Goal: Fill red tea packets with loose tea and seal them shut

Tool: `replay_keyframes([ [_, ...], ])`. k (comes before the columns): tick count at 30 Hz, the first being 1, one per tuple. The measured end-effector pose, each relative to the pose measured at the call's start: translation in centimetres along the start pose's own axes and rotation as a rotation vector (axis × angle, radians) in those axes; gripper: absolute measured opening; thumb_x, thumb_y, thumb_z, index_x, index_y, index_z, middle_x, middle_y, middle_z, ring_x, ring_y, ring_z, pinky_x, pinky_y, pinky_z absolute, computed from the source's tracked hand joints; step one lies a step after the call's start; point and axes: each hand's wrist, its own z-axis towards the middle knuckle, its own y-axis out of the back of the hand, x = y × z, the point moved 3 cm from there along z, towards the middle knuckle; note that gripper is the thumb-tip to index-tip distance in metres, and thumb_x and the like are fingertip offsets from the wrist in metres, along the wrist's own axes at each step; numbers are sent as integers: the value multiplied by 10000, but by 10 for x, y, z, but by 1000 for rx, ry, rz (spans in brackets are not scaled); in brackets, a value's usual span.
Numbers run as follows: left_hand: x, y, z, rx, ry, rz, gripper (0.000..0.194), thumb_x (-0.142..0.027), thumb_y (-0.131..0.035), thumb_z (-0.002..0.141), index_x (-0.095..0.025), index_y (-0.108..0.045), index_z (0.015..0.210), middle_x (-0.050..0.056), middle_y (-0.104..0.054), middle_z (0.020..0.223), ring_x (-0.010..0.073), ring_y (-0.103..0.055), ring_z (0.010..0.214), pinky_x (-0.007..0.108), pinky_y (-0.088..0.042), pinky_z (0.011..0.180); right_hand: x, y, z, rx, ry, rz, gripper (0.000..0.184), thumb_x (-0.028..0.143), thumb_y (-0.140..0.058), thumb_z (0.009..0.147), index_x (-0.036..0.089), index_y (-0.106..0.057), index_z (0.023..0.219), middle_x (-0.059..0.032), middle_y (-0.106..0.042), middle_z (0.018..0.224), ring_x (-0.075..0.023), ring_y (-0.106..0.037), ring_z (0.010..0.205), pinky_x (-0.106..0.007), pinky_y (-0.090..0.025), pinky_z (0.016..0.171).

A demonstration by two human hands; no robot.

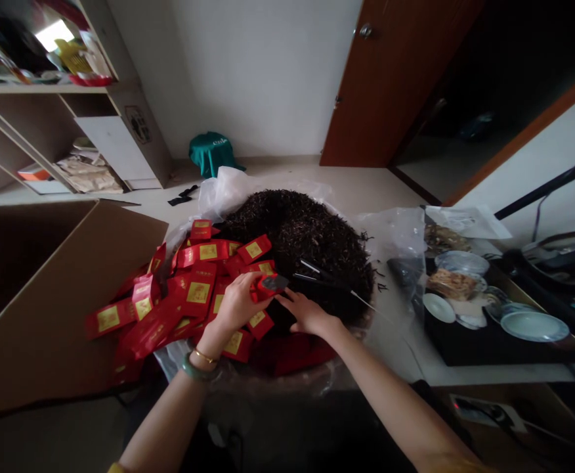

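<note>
My left hand (238, 303) is closed around a small red packet (258, 289), whose grey mouth faces right. A gold bracelet and a green bangle circle that wrist. My right hand (310, 314) is just right of the packet, low over the dark loose tea leaves (312, 230), with its fingers stretched toward the packet's mouth. Whether the fingertips touch it I cannot tell. Metal tweezers (311, 266) and a thin rod (363, 301) lie on the leaves. Many red packets with gold labels (199, 292) are heaped to the left.
A cardboard box (71, 289) stands open on the left. Clear plastic sheeting (223, 190) lies under the leaves. On the right, a dark tray (489, 351) bears several dishes (533, 326). Behind are a teal cloth-covered object (212, 154), shelves (46, 89) and a brown door (390, 79).
</note>
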Motion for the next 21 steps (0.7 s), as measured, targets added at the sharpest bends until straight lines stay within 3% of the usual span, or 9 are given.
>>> replay_keyframes([
  [2,-1,1,0,5,12,-19,391,-219,-742,668,-188,-571,1018,41,-692,923,203,-666,869,325,-557,775,3,-3,3,-6,1,-77,995,190,-786,628,299,-253,1461,-155,-176,1547,-406,-362,1296,-523,-422,959],
  [7,0,-1,0,14,31,-48,408,-202,-753,650,-200,-575,1017,31,-693,927,200,-670,862,327,-560,773,5,-4,4,29,47,-128,868,247,-770,645,303,-364,1411,-174,-345,1442,-391,-415,1242,-496,-453,910],
  [11,3,-6,-2,11,24,-51,463,-203,-769,627,-187,-566,1043,44,-691,941,208,-669,872,328,-562,766,6,-7,6,54,28,-128,957,184,-779,615,346,-302,1429,-164,-292,1476,-410,-392,1262,-515,-433,926],
  [16,3,-9,-3,33,28,-54,473,-205,-773,622,-186,-565,1046,45,-690,950,208,-670,868,323,-565,753,10,-13,10,12,34,-175,874,159,-752,631,344,-353,1387,-140,-372,1416,-350,-512,1149,-429,-501,832],
  [21,3,-9,-3,12,21,-40,468,-201,-771,619,-187,-564,1038,47,-693,946,216,-670,878,335,-562,768,13,-15,11,3,54,-204,807,182,-770,617,310,-423,1334,-151,-393,1389,-355,-539,1107,-415,-513,790],
])
